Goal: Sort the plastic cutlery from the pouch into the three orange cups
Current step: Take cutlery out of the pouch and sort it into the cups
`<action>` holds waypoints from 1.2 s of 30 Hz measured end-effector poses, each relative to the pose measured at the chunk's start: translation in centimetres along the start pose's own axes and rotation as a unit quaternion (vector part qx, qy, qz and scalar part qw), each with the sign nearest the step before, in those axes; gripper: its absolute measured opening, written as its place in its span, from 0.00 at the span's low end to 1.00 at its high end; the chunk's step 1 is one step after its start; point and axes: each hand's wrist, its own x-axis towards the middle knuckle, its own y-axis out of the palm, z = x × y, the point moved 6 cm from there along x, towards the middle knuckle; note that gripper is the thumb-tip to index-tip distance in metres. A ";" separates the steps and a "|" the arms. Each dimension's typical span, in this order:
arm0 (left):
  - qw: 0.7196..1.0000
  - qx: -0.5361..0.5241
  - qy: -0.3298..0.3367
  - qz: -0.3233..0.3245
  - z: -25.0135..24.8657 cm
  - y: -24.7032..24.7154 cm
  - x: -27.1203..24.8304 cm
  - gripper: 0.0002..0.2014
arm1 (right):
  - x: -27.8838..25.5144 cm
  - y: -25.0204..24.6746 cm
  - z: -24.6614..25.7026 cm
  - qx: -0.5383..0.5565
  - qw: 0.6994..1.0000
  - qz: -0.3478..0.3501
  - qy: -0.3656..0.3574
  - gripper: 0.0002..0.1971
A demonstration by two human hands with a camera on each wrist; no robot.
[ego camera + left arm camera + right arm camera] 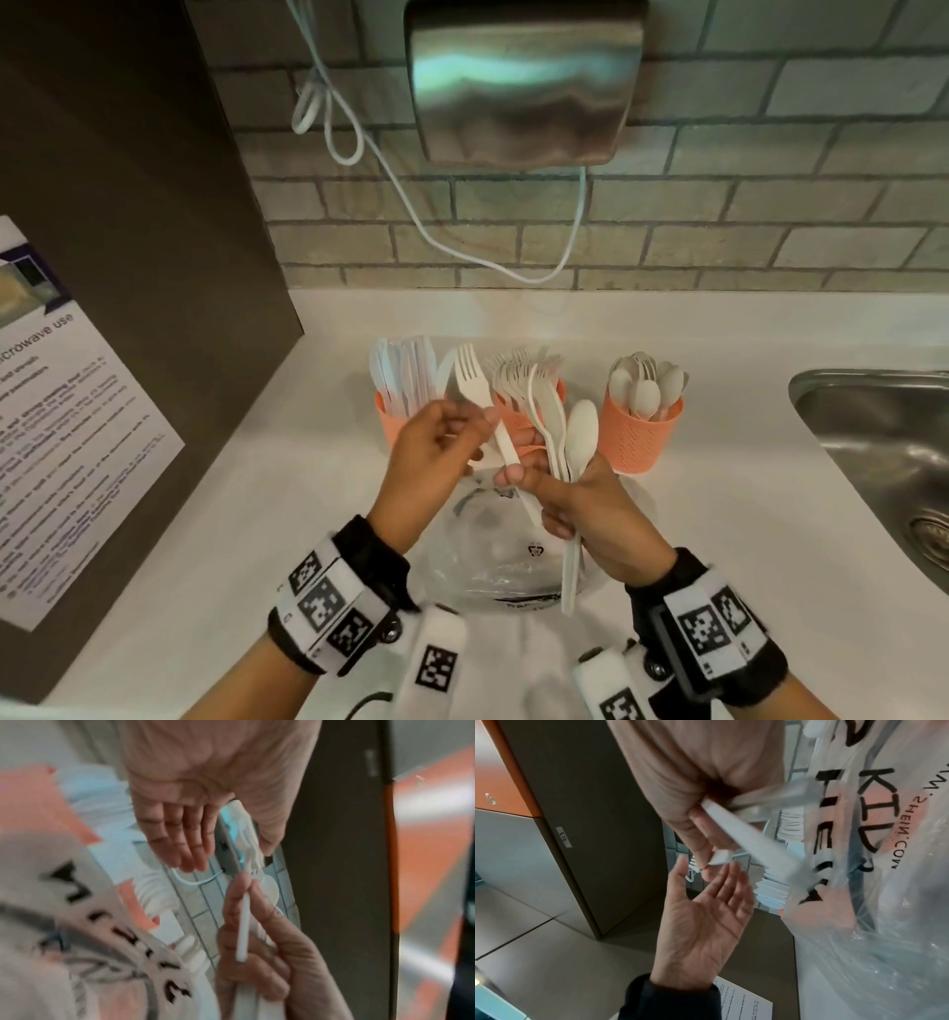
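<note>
Three orange cups stand at the back of the white counter: the left cup [389, 419] holds knives, the middle cup [518, 416] forks, the right cup [643, 434] spoons. My right hand [534, 501] grips a bundle of white cutlery, with a spoon [583, 426] and forks fanned upward. One fork [470, 380] sticks out to the left, its handle pinched by the right thumb and forefinger [244, 882]. My left hand [462, 437] is beside that fork with its fingers [180, 845] straight, holding nothing. The clear pouch [493, 560] lies under both hands.
A steel sink [873, 437] is sunk into the counter at the right. A metal dryer [524, 82] with a hanging white cable [462, 252] is on the brick wall. A dark panel with a printed notice [77, 437] bounds the left.
</note>
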 end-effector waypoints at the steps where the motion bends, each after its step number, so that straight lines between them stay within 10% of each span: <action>1: 0.998 -0.029 -0.031 0.043 0.3 1.0 -0.1 0.09 | -0.1 0.2 0.0 -0.010 1.000 0.009 -0.002 0.09; 5: 0.991 -0.048 -0.013 0.123 -0.3 3.9 -0.2 0.25 | -0.5 0.6 -0.2 -0.055 0.998 0.027 -0.003 0.09; 10: 0.994 -0.020 -0.018 0.110 -0.5 5.6 -0.7 0.13 | -1.2 0.1 0.4 -0.090 0.996 -0.003 -0.010 0.09; 25: 0.992 0.054 -0.010 0.116 -2.6 4.7 3.3 0.18 | -2.9 -5.6 0.1 -0.061 0.994 -0.092 0.023 0.16; 36: 0.955 0.220 0.196 0.012 -5.3 4.9 11.0 0.11 | -4.4 -9.0 2.9 -0.065 0.985 -0.158 -0.001 0.15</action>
